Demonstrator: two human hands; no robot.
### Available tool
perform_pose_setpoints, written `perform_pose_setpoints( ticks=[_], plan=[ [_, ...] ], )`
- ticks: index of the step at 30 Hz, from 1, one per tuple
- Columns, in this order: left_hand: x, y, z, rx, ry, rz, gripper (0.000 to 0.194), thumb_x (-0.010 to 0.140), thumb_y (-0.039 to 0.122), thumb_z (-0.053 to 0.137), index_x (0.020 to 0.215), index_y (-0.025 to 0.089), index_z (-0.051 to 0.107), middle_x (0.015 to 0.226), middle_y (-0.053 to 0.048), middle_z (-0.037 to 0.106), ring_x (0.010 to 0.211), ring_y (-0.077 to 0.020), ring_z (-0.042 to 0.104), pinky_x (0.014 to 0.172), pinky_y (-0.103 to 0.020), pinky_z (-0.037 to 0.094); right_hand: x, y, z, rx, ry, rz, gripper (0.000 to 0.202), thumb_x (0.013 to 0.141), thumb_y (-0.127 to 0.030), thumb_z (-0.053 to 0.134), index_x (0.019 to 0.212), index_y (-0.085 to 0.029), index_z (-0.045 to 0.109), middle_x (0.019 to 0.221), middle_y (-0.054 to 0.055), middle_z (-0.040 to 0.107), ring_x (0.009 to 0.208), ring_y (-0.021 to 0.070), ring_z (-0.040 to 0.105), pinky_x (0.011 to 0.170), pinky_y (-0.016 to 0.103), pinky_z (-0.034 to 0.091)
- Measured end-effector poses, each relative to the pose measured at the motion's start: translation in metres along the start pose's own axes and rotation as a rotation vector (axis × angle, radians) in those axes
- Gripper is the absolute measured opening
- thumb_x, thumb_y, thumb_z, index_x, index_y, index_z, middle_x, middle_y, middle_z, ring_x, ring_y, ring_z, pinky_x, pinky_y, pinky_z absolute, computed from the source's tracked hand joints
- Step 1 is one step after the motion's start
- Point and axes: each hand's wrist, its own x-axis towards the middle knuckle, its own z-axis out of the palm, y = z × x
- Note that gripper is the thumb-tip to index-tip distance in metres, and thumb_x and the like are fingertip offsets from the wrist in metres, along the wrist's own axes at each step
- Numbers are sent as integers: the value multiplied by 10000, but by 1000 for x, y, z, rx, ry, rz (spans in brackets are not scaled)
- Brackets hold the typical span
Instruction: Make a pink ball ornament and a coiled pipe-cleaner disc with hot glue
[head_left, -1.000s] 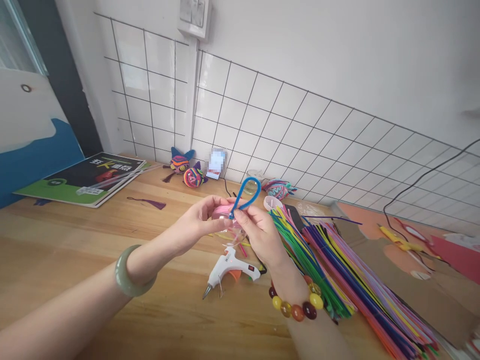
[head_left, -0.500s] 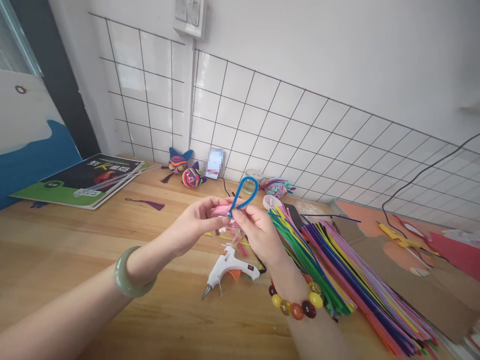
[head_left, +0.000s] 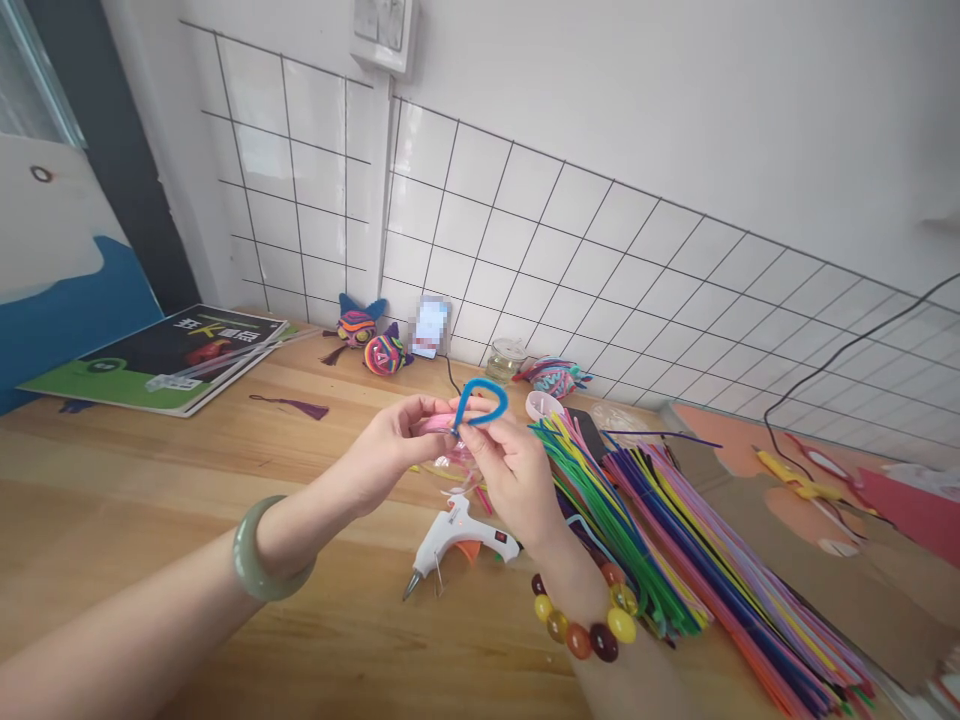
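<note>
A blue pipe-cleaner loop (head_left: 495, 412) rises from between the hands, its ends meeting at the fingertips. My left hand (head_left: 401, 435), with a green bangle on the wrist, is closed on a pink object (head_left: 433, 424) with a clear, shiny part beneath; the fingers hide much of it. Thumb and fingers of my right hand (head_left: 514, 465) pinch the base of the blue loop, against the pink object. A beaded bracelet circles the right wrist. Below the hands, a white glue gun (head_left: 461, 535) rests on the wooden table (head_left: 337, 640), nozzle toward the lower left.
Bundles of colourful pipe cleaners (head_left: 720, 550) spread to the right. Farther right are a yellow glue gun (head_left: 799, 478) and cardboard (head_left: 840, 590). Striped ornaments (head_left: 384, 352), a phone (head_left: 430, 326) and a glass jar (head_left: 506, 360) stand at the back. A book (head_left: 172, 360) and purple tassel (head_left: 300, 407) lie left.
The blue loop has tilted down and to the right, its top now lower. My right hand has shifted slightly, uncovering the glass jar behind. The left hand has barely moved.
</note>
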Motion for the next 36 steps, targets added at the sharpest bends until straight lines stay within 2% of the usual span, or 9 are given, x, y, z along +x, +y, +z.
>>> perform_pose_setpoints(
  ticks=[3, 6, 11, 15, 18, 24, 33, 36],
  plan=[
    [0, -1, 1, 23, 30, 3, 192, 693, 186, 635, 859, 155, 546, 761, -8, 598, 694, -123, 563, 664, -252, 434, -2, 4, 3, -157, 41, -100, 254, 867, -170, 429, 996, -269, 625, 1028, 37, 602, 991, 190, 533, 899, 358, 415],
    [-1, -2, 3, 50, 117, -8, 191, 670, 181, 637, 837, 174, 545, 703, 22, 591, 650, -113, 557, 633, -237, 433, -4, 8, 6, -296, 53, -188, 265, 864, -133, 407, 1027, -218, 598, 1016, 67, 601, 995, 194, 528, 895, 376, 424],
    [0, -6, 2, 83, 196, 13, 246, 619, 170, 672, 834, 169, 554, 738, 20, 581, 660, -107, 542, 619, -221, 427, -6, 13, 8, -374, 34, -250, 282, 858, -103, 387, 1025, -207, 589, 1039, 78, 590, 1022, 191, 516, 918, 389, 414],
    [3, -8, -2, 61, 120, -28, 182, 679, 208, 633, 838, 161, 557, 720, 6, 567, 660, -108, 532, 617, -225, 414, -3, 16, 7, -320, 35, -194, 261, 864, -131, 404, 1013, -216, 599, 1015, 68, 599, 997, 191, 529, 887, 373, 430],
    [4, -8, -5, 56, 67, -105, 168, 718, 239, 599, 857, 150, 569, 747, -14, 568, 661, -113, 526, 621, -245, 413, 0, 16, 1, -226, -38, -104, 265, 873, -147, 405, 1011, -233, 614, 994, 48, 611, 986, 181, 538, 868, 347, 437],
    [5, -10, -8, 57, 45, -133, 225, 711, 266, 622, 902, 156, 576, 805, -23, 567, 673, -121, 527, 610, -255, 406, 5, 14, -11, -165, -170, -70, 300, 871, -134, 405, 1057, -246, 611, 1084, 41, 577, 1041, 161, 515, 914, 313, 401],
    [3, -13, -5, 65, 78, -159, 195, 713, 229, 613, 894, 169, 572, 775, -1, 546, 673, -107, 512, 627, -244, 400, 5, 18, -10, -177, -175, -78, 284, 875, -139, 419, 1046, -256, 613, 1041, 28, 610, 1011, 164, 529, 877, 311, 411],
    [2, -15, -3, 14, 48, -141, 191, 721, 209, 601, 903, 165, 570, 805, -9, 554, 688, -107, 514, 649, -247, 408, 5, 19, -12, -148, -207, -47, 276, 880, -147, 419, 1044, -257, 613, 1029, 16, 619, 1013, 158, 530, 870, 302, 413]
  ],
)
